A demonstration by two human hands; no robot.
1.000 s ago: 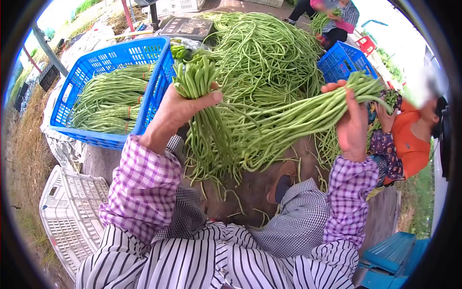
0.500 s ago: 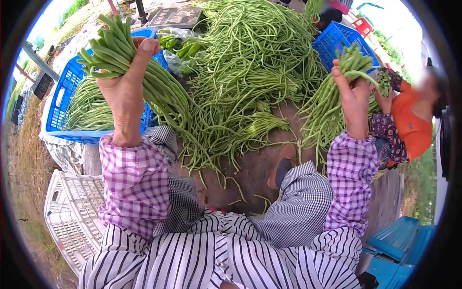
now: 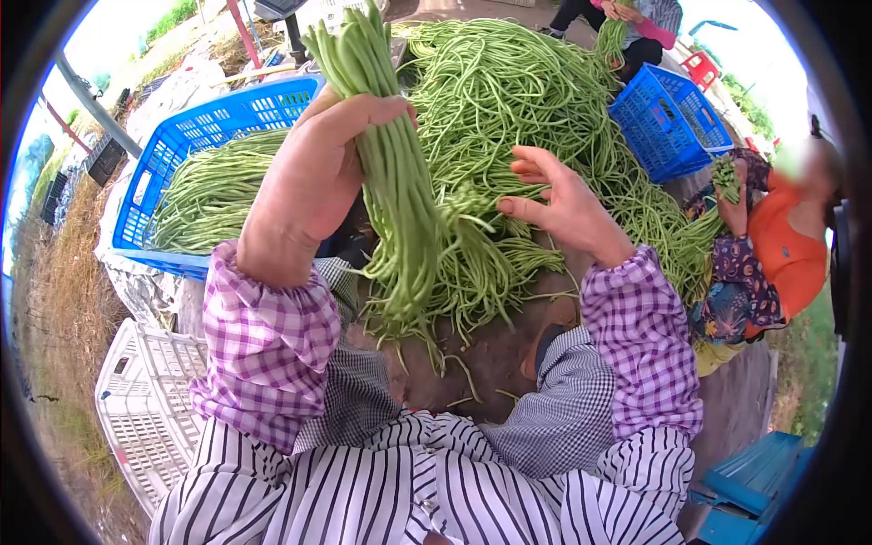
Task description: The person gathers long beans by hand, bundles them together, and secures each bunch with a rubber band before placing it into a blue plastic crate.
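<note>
My left hand is wrapped round a thick bundle of long green beans, held upright in front of me. Its cut ends stick out above my fist, and the long tails hang down over the ground. To the right of the bundle, my right hand is raised with fingers apart and nothing in it. Behind both hands lies a large loose pile of long green beans. A smaller bunch of long beans rests at the near side of the pile, partly behind the held bundle.
A blue crate with long beans in it stands at left, above a white plastic crate. Another blue crate stands right of the pile. A person in orange holds beans at right; another person sits beyond the pile.
My left hand has brought its bundle of long beans rightward to the middle. My right hand has let go of its bunch, moved left and opened.
</note>
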